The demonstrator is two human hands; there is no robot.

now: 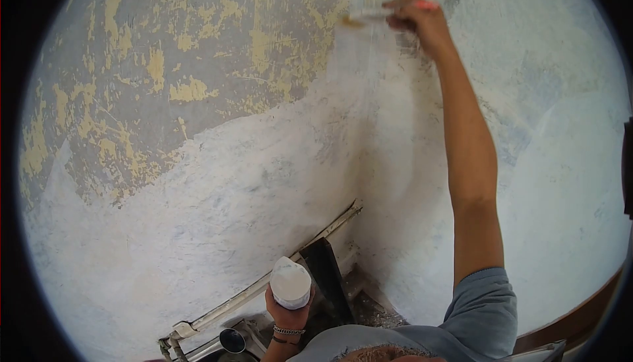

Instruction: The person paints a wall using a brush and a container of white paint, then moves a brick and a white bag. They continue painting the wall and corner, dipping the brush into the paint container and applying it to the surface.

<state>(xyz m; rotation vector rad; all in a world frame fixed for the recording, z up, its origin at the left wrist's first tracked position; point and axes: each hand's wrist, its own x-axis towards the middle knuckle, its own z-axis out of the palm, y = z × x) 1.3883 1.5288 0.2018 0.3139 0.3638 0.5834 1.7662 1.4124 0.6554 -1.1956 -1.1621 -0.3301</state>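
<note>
My right hand (417,20) is raised at the upper middle of the view, its fingers closed round the pale handle of a brush (359,20). The brush points left, and its yellowish tip is blurred against the wall (231,144). Low in the view, my left hand (289,312) holds a white container (291,284) from below and the sides. Whitish material shows at the container's top. Around the brush the wall is whitish, and further left it is grey with yellow patches.
A pale pipe or rail (247,294) runs diagonally along the wall's lower part. Beside the container stands a dark upright panel (328,279). A round dark-mouthed object (232,340) lies at the bottom left. Debris (376,309) covers the corner floor.
</note>
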